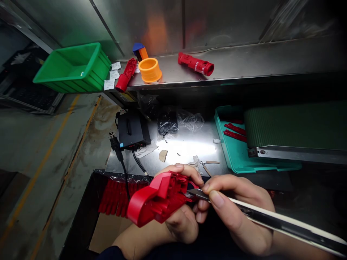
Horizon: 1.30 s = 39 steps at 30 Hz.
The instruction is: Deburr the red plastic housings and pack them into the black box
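Note:
My left hand (181, 220) is closed around a red plastic housing (158, 198), held low in the middle of the view. My right hand (235, 213) pinches a long flat blade tool (271, 213), its thumb pressing on top. The blade's tip touches the right end of the red housing, near my left fingertips. The tool's white and black handle runs off toward the lower right corner.
A steel bench (187, 148) holds a black box (132, 130) with cables, plastic bags and small scraps. A teal tray (235, 151) with red strips sits under a green conveyor (295, 126). On the shelf above lie red parts (195, 64), an orange cup (149, 70) and a green bin (73, 66). A bag of red parts (116, 196) is at lower left.

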{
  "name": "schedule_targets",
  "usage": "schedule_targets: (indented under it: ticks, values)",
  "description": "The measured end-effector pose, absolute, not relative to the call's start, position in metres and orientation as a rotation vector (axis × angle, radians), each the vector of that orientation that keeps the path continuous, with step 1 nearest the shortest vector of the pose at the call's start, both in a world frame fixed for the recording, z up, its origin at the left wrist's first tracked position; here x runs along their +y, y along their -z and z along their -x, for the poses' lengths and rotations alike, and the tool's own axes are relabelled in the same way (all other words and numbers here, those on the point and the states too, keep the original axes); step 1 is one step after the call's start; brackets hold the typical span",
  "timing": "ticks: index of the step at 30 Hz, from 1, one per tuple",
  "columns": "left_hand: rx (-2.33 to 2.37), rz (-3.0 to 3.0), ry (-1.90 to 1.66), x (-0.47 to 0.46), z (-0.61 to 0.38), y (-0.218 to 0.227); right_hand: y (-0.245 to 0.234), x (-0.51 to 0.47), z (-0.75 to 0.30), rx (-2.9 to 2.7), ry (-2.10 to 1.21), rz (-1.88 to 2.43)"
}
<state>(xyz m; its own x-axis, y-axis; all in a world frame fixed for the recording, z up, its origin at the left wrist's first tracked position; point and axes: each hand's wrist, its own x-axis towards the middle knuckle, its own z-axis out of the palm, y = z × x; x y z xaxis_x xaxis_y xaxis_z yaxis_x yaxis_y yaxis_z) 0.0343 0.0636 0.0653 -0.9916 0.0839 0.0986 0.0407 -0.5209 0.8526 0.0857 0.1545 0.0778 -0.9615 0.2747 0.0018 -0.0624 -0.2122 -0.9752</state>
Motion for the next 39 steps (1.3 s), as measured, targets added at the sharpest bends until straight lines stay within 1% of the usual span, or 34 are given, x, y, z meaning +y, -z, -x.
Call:
schedule_targets:
  ticks: [5, 13, 20, 31, 39]
  values:
    - [1.489, -0.234, -2.701, 0.0627, -0.0346, -0.0635, -0.0827, 0.157, -0.0838, -1.87, -2.224, 0.207]
    - [1.573, -0.191, -2.695, 0.0632, -0.033, -0.0669, -0.0832, 0.1585, -0.0804, -1.871, -2.21, 0.176]
    - [1.431, -0.275, -2.758, 0.0635, -0.0326, -0.0634, -0.0866, 0.1559, -0.078, -1.916, -2.087, 0.081]
    - [1.479, -0.197, -2.757, 0.0603, -0.0323, -0.0648, -0.086, 0.1516, -0.0795, -1.82, -2.165, 0.139]
    - [1.472, -0.17, -2.719, 0.0588, -0.0333, -0.0677, -0.087, 0.1551, -0.0787, -1.909, -2.101, 0.077]
